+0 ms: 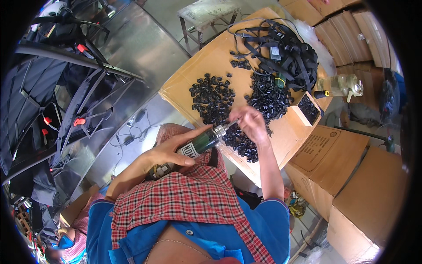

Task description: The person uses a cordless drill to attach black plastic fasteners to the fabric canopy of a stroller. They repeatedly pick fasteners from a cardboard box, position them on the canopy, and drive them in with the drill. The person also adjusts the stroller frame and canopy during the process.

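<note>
My left hand [169, 151] is wrapped round the body of a green power screwdriver [203, 144] with a metal collar. It lies across my lap, its bit pointing up and right over the table's near edge. At the bit's tip is my right hand [253, 125], its fingers pinched together and slightly blurred. Whatever small piece they hold, if any, is hidden. Beneath and around that hand, small black plastic parts lie in heaps: a left heap [212, 97], a right heap [269, 99] and a near heap [242, 147].
The wooden table [178, 88] also carries tangled black straps [303, 55], a small wooden box [301, 115] of black parts and a clear bottle [336, 85]. Cartons [327, 149] crowd the right. A stool [206, 13] stands beyond; black folding frames [83, 83] and another person [74, 246] are left.
</note>
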Demonstrator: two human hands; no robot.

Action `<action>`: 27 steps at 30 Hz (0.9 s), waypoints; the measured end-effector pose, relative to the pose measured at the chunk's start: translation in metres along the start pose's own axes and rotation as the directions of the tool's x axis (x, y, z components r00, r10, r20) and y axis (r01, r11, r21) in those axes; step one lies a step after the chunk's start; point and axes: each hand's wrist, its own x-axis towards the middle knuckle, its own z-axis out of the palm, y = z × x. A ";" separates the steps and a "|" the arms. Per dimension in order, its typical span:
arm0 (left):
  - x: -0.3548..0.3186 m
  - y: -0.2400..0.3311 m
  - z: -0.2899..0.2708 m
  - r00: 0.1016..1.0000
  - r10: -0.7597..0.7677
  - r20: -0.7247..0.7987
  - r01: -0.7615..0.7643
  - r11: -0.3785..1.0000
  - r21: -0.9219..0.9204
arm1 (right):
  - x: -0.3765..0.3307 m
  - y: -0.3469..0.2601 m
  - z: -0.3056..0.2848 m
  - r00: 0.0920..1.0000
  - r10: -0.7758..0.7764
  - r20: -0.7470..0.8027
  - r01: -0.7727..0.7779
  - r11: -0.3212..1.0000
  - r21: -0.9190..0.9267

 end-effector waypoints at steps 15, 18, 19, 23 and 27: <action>-0.036 0.010 -0.016 0.990 0.072 -0.121 -0.089 0.985 -0.149 | 0.062 -0.015 0.038 0.912 -0.380 -0.157 0.116 0.605 -0.788; -0.049 0.019 -0.015 0.977 0.117 -0.179 -0.164 0.946 -0.281 | 0.067 -0.013 0.099 0.921 -0.375 -0.106 0.220 0.726 -0.652; -0.054 0.020 -0.016 0.971 0.133 -0.200 -0.194 0.926 -0.323 | 0.069 -0.013 0.111 0.930 -0.353 -0.104 0.206 0.734 -0.648; -0.079 0.024 -0.029 0.957 0.193 -0.215 -0.254 0.919 -0.303 | 0.081 0.001 0.152 0.936 -0.350 -0.037 0.277 0.800 -0.532; -0.112 0.023 -0.044 0.941 0.242 -0.235 -0.309 0.898 -0.313 | 0.093 0.011 0.194 0.923 -0.384 0.017 0.327 0.761 -0.561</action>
